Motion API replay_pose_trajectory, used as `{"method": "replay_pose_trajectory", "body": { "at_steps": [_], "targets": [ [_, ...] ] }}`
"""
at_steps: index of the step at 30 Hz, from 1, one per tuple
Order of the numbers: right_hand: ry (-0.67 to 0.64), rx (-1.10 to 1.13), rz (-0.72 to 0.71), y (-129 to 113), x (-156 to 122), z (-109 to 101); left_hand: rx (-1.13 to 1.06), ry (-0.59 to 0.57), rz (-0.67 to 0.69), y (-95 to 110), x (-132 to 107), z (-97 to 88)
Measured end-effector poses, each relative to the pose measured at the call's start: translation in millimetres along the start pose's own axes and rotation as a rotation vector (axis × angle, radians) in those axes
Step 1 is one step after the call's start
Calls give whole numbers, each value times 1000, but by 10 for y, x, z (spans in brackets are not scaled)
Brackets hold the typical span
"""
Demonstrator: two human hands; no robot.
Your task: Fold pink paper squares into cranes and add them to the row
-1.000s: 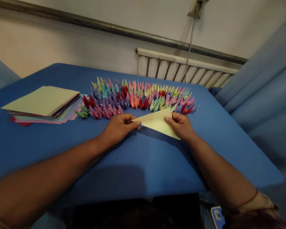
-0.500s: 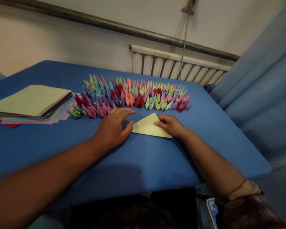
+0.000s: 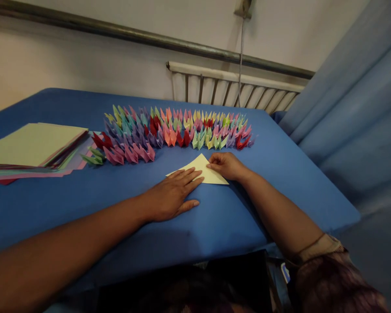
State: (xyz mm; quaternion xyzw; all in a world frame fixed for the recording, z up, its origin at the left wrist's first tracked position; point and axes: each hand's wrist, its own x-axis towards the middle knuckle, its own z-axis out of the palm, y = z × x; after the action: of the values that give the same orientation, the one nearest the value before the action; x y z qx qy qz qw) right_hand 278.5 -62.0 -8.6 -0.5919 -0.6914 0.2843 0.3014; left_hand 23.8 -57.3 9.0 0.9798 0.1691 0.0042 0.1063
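A pale yellow sheet of paper [image 3: 211,176], folded into a triangle, lies on the blue table [image 3: 228,221] with its tip pointing away from me. My left hand [image 3: 176,191] rests flat across its left part, fingers stretched out and thumb apart on the table. At the right slope of the triangle, my right hand [image 3: 226,166] pinches the paper between thumb and curled fingers. Just beyond both hands stand rows of small folded paper cranes [image 3: 182,130] in many colours.
On the left lies a stack of coloured paper sheets [image 3: 35,145], yellow on top. Behind the table are a radiator [image 3: 234,82] and a pipe [image 3: 143,39] along the wall. A blue curtain [image 3: 355,108] hangs at the right.
My left hand has come down from beside the paper's left corner and now lies flat on it. My right hand keeps its pinch. The view has shifted slightly.
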Motion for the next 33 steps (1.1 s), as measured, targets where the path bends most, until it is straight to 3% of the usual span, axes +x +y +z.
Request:
{"method": "replay_pose_trajectory", "body": {
  "at_steps": [2,5,7,10,14,20,26,29,33],
  "targets": [
    [113,-131,30,-82,-75,-68,14,0,9,-2,2,-2],
    [271,-330,-33,-309,-315,-26,32,-2,18,-7,10,6],
    [221,-363,-81,-476,-534,126,35,0,21,-9,14,15],
    [36,-472,-117,-634,-842,400,33,18,19,-5,14,29],
    [23,-610,-32,-643,-1046,522,44,24,8,5,18,33],
    [153,-746,144,-592,-1175,428,30,11,8,16,46,5],
    [219,-831,202,-568,-1320,434,22,39,12,1,51,48],
    [244,-829,168,-648,-1218,461,18,65,26,1,36,87],
    [179,-717,-12,-798,-931,546,16,99,21,26,17,101]
  ]
}}
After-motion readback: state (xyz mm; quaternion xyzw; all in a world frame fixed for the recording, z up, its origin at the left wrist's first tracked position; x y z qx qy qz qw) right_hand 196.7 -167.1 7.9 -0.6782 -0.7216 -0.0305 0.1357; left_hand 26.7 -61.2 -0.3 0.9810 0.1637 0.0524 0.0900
